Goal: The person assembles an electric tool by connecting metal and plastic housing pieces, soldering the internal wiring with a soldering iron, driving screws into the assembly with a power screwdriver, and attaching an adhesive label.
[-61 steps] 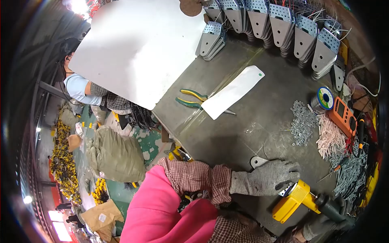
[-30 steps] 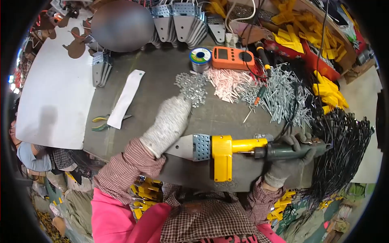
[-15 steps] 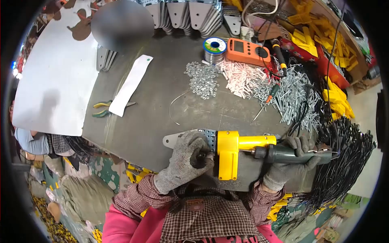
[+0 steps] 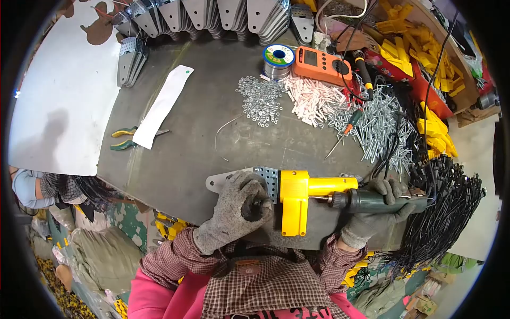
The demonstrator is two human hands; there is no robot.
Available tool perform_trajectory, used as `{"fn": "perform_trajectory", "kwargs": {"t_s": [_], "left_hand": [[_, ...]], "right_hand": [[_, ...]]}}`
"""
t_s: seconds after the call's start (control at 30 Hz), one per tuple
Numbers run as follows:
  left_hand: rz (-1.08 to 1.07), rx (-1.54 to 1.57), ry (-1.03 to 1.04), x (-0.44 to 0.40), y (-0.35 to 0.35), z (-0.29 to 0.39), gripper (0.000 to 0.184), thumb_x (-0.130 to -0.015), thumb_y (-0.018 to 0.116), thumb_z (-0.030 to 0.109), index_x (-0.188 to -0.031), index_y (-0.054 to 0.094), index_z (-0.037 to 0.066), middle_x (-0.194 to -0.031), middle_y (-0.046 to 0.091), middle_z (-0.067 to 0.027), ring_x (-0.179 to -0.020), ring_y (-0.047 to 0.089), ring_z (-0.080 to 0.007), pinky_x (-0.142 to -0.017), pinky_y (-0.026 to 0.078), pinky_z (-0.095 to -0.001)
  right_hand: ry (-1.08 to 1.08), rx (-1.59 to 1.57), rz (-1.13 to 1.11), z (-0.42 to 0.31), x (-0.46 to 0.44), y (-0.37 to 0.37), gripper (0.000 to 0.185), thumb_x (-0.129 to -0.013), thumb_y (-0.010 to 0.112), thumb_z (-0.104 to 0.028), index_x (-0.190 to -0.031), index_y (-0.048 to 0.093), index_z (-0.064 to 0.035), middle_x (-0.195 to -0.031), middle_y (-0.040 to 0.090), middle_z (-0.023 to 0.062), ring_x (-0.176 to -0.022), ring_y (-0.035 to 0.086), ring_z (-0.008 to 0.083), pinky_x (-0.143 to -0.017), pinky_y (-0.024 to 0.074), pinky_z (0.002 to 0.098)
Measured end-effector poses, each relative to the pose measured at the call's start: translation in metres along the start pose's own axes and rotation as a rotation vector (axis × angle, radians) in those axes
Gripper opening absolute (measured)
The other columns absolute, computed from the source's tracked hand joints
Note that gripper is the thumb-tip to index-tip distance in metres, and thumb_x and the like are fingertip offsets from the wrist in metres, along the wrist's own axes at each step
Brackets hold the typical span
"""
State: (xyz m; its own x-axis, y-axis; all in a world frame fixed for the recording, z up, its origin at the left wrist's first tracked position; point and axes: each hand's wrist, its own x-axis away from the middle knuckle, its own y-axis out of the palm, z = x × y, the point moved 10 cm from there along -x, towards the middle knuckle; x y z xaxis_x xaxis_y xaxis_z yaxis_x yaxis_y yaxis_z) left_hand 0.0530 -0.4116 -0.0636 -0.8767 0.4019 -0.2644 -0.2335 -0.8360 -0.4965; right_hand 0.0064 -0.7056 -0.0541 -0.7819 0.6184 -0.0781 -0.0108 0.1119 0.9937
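Note:
My left hand [image 4: 236, 210], in a grey glove, is closed around a metal bracket [image 4: 214, 183] with a rounded, holed end and a perforated face. Something dark shows inside the curl of its fingers, too small to name. Against the bracket's right side sits a yellow plastic housing [image 4: 294, 204] with a tube-like arm pointing right. My right hand [image 4: 376, 212], also gloved, grips a dark green electric screwdriver [image 4: 385, 202] lying level. Its bit points left, into or against the housing below the arm; the tip is hidden.
Nuts [image 4: 260, 101], pink-white plugs [image 4: 313, 100] and screws [image 4: 383, 130] lie in piles. Behind them stand a solder spool [image 4: 277, 69] and an orange meter [image 4: 321, 65]. Pliers [image 4: 125, 137] lie under a white strip [image 4: 162, 109]. Stacked brackets [image 4: 202, 16] line the back; black cables [image 4: 446, 207] hang right.
The whole view has shifted slightly, so the table's things sit a little further left. More stacked brackets show at the back left. Both hands keep their grips.

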Motion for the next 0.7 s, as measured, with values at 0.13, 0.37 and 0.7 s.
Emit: {"fn": "perform_trajectory", "kwargs": {"t_s": [0.13, 0.37, 0.7], "left_hand": [[0.032, -0.071, 0.080, -0.002, -0.004, 0.009, 0.024, -0.068, 0.072, 0.001, -0.086, 0.057, 0.006, -0.098, 0.058, -0.0115, -0.089, 0.056, -0.0314, -0.081, 0.046, -0.0411], [-0.054, -0.063, 0.027, 0.000, 0.002, 0.002, 0.024, -0.070, 0.074, 0.010, -0.090, 0.061, 0.008, -0.105, 0.059, -0.0121, -0.101, 0.055, -0.0337, -0.094, 0.042, -0.0470], [-0.126, -0.031, 0.024, -0.001, 0.007, 0.002, 0.021, -0.076, 0.073, 0.018, -0.095, 0.065, 0.010, -0.108, 0.061, -0.0110, -0.114, 0.054, -0.0346, -0.103, 0.038, -0.0501]], "right_hand": [[0.000, 0.012, -0.019, 0.000, -0.001, 0.002, 0.020, -0.087, 0.074, -0.024, -0.090, 0.060, -0.0116, -0.081, 0.050, 0.0007, -0.065, 0.051, 0.0110, -0.070, 0.0423, 0.0268], [-0.018, 0.003, -0.006, 0.009, 0.002, 0.008, 0.023, -0.086, 0.076, -0.026, -0.092, 0.058, -0.0112, -0.079, 0.048, 0.0008, -0.064, 0.050, 0.0104, -0.071, 0.0432, 0.0266], [0.002, 0.036, -0.010, 0.010, 0.004, 0.003, 0.031, -0.087, 0.076, -0.028, -0.094, 0.051, -0.0102, -0.080, 0.048, 0.0007, -0.068, 0.053, 0.0103, -0.071, 0.0452, 0.0275]]}}
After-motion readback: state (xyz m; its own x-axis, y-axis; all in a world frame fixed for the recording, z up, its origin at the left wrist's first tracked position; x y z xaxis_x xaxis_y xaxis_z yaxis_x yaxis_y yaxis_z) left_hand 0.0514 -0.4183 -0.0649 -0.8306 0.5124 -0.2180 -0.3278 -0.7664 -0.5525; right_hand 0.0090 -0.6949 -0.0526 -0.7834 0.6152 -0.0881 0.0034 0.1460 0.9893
